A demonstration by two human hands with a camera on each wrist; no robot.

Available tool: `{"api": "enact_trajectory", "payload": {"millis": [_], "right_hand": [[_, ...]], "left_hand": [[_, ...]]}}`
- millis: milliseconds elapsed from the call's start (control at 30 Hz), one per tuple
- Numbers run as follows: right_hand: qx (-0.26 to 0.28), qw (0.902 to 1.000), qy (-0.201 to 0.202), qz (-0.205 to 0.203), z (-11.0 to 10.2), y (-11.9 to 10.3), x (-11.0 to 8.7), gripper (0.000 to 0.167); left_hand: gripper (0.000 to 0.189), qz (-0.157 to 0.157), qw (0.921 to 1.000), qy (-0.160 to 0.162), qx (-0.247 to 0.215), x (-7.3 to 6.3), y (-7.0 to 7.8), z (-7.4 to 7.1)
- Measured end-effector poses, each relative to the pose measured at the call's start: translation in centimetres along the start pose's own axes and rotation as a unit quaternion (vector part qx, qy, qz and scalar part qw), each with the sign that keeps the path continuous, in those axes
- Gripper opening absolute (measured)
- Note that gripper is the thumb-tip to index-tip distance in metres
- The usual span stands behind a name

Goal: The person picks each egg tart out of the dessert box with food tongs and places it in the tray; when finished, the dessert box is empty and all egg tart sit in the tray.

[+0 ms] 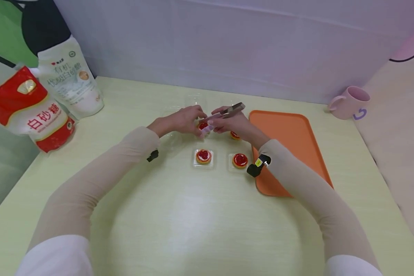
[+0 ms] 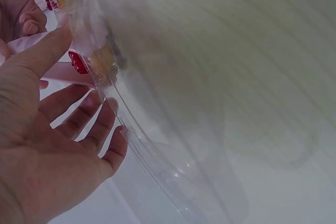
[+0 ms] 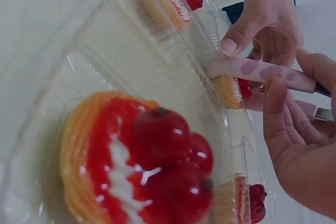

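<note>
A pair of tongs (image 1: 232, 110) with pink spotted tips and metal handles is gripped in my right hand (image 1: 234, 124). Its tips lie on either side of a small tart (image 3: 227, 92) topped with red berries. Whether they squeeze it I cannot tell. The tart sits in a clear plastic box (image 2: 134, 139). My left hand (image 1: 184, 119) holds this box, thumb on the near edge and fingertips against the side. Other boxed tarts stand close by: one in front (image 1: 203, 156), one at front right (image 1: 240, 160), and one partly hidden under the right wrist (image 1: 234, 135).
An orange tray (image 1: 286, 126) lies under the right forearm. Clear plastic boxes (image 1: 171, 141) stand beside and behind the left hand. Two sugar bags (image 1: 43, 120) stand at the back left; a pink mug (image 1: 352, 103) is at the back right, near the wall.
</note>
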State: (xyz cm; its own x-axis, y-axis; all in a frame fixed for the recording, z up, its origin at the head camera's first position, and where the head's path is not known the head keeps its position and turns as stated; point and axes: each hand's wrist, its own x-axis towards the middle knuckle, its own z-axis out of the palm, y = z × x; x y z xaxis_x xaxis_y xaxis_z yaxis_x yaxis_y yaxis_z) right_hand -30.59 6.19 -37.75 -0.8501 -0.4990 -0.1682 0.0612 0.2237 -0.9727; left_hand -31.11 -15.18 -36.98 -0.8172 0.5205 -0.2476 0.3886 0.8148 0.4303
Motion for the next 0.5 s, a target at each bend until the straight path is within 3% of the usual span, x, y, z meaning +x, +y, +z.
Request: {"api": "enact_trajectory", "payload": {"millis": [500], "right_hand": [[-0.024,0.9990,0.037,-0.003,-0.48,-0.31,0.12,0.038]], "left_hand": [[0.067,0.020,0.9998,0.004,0.007,-0.12,-0.03,0.11]]}}
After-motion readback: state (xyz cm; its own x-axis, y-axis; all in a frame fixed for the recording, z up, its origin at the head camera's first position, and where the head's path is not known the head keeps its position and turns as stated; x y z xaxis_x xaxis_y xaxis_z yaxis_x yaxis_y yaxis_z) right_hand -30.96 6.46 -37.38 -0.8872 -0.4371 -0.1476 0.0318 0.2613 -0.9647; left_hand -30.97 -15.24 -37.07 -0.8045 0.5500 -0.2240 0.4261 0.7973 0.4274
